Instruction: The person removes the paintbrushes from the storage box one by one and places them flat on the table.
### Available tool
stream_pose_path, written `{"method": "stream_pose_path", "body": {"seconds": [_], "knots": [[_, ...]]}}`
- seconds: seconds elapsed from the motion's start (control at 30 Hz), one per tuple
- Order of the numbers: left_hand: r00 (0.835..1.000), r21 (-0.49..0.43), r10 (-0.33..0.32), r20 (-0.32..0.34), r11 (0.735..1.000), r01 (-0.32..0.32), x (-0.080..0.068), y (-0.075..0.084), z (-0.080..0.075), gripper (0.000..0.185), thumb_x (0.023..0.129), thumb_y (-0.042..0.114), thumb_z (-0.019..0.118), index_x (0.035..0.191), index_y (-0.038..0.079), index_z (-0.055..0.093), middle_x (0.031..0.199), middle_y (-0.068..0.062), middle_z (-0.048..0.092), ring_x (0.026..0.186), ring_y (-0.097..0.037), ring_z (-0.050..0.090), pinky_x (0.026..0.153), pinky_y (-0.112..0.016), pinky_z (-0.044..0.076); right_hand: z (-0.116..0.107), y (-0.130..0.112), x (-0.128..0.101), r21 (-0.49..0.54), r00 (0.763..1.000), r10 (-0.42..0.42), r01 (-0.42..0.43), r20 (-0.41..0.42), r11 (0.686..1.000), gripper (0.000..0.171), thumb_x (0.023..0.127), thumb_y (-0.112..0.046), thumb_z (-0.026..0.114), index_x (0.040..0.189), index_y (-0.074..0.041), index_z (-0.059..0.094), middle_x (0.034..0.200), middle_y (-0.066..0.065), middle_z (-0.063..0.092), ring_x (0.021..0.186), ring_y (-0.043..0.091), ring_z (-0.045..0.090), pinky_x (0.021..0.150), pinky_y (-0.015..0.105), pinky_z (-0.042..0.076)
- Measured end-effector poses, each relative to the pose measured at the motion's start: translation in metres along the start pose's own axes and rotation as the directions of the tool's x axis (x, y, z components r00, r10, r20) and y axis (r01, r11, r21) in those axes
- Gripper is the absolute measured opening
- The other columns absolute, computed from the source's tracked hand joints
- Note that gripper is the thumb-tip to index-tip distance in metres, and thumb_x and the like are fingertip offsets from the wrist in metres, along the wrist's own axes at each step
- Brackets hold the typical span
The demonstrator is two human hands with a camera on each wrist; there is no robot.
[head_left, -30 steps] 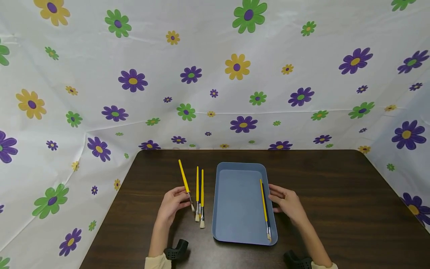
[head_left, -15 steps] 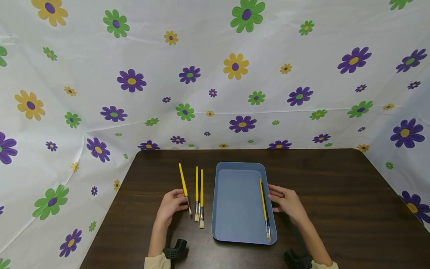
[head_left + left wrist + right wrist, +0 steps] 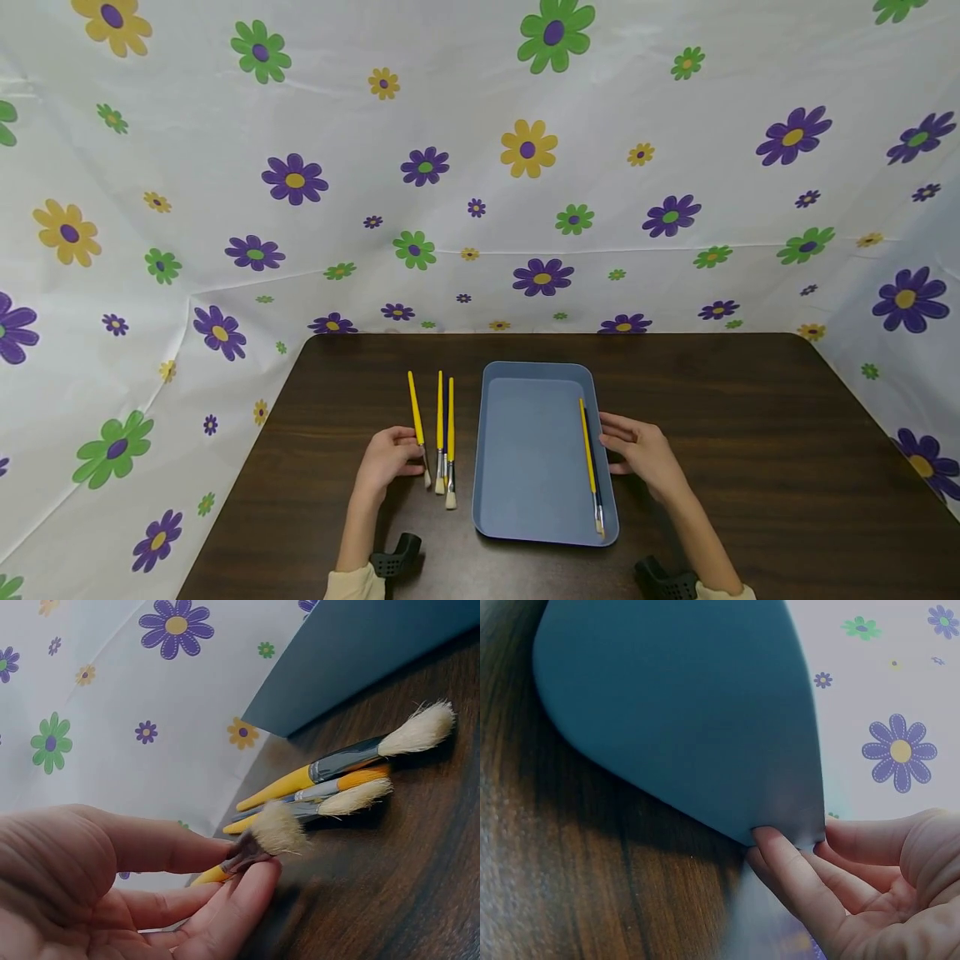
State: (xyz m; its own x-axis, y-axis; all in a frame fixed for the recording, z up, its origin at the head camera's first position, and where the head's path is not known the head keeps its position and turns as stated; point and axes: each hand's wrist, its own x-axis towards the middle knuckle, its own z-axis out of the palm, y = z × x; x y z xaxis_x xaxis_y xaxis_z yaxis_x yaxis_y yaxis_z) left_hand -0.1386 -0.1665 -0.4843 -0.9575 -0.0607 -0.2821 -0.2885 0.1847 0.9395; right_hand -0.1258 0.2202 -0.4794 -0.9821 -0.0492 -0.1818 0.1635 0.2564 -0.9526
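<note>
My left hand [image 3: 391, 460] pinches a yellow-handled paintbrush [image 3: 416, 408] between thumb and fingers near its ferrule. The pale bristles [image 3: 280, 829] point toward the left wrist camera, and the handle's end points to the far side of the table. Just right of it, several more paintbrushes [image 3: 452, 425] lie side by side on the table, bristles toward me. My right hand [image 3: 640, 450] holds the right side of a blue-grey tray [image 3: 536, 467], thumb at the rim and fingertips against the outer wall [image 3: 682, 712]. Inside the tray, along its right side, lie a yellow paintbrush [image 3: 588, 446] and a dark-handled one.
The dark wooden table [image 3: 720, 392] carries all of these. A white cloth with printed flowers [image 3: 450, 167] hangs behind and at the sides. On each wrist sits a black camera mount [image 3: 397, 556].
The paintbrush in my left hand has come slightly toward me; after shifting left, it moves back right, closer to the lying brushes. The right hand and tray stay put.
</note>
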Motion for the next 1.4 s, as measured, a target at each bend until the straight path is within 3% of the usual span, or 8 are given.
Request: {"method": "stream_pose_path", "body": {"seconds": [0.27, 0.9, 1.23, 1.4], "knots": [[1.0, 0.034, 0.008, 0.015, 0.999, -0.008, -0.001, 0.0, 0.001, 0.038, 0.09, -0.008, 0.065, 0.125, -0.02, 0.057, 0.102, -0.025, 0.066, 0.077, -0.023, 0.069, 0.064, -0.035, 0.062, -0.001, 0.001, -0.001, -0.011, 1.0, -0.005, 0.005, 0.005, 1.0, 0.049, 0.103, -0.003, 0.06, 0.147, 0.015, 0.046, 0.136, 0.034, 0.059, 0.105, 0.034, 0.073, 0.07, 0.038, 0.063], [0.996, 0.06, 0.047, -0.078, 0.997, -0.042, -0.001, 0.001, -0.002, 0.031, 0.096, -0.003, 0.063, 0.123, -0.018, 0.06, 0.101, -0.022, 0.068, 0.087, -0.026, 0.069, 0.07, -0.036, 0.063, -0.001, 0.003, 0.001, -0.003, 1.0, -0.004, 0.004, 0.015, 1.0, 0.049, 0.104, -0.003, 0.059, 0.147, 0.015, 0.045, 0.135, 0.034, 0.059, 0.103, 0.033, 0.073, 0.07, 0.039, 0.063], [0.982, 0.002, 0.155, -0.105, 0.988, -0.155, -0.002, 0.006, 0.007, 0.032, 0.099, 0.0, 0.062, 0.126, -0.017, 0.06, 0.112, -0.028, 0.066, 0.097, -0.036, 0.068, 0.079, -0.04, 0.062, -0.002, 0.002, 0.0, -0.001, 1.0, -0.019, 0.019, 0.022, 1.0, 0.049, 0.104, -0.003, 0.06, 0.146, 0.016, 0.044, 0.134, 0.035, 0.06, 0.103, 0.033, 0.073, 0.07, 0.039, 0.063], [0.974, -0.034, 0.194, -0.118, 0.979, -0.199, -0.003, 0.011, 0.016, 0.032, 0.099, 0.0, 0.063, 0.126, -0.016, 0.06, 0.113, -0.027, 0.066, 0.098, -0.035, 0.067, 0.079, -0.037, 0.062, -0.002, 0.002, 0.0, -0.003, 0.999, -0.021, 0.021, 0.024, 1.0, 0.049, 0.103, -0.003, 0.06, 0.146, 0.017, 0.045, 0.134, 0.035, 0.06, 0.103, 0.033, 0.073, 0.07, 0.038, 0.063]]}}
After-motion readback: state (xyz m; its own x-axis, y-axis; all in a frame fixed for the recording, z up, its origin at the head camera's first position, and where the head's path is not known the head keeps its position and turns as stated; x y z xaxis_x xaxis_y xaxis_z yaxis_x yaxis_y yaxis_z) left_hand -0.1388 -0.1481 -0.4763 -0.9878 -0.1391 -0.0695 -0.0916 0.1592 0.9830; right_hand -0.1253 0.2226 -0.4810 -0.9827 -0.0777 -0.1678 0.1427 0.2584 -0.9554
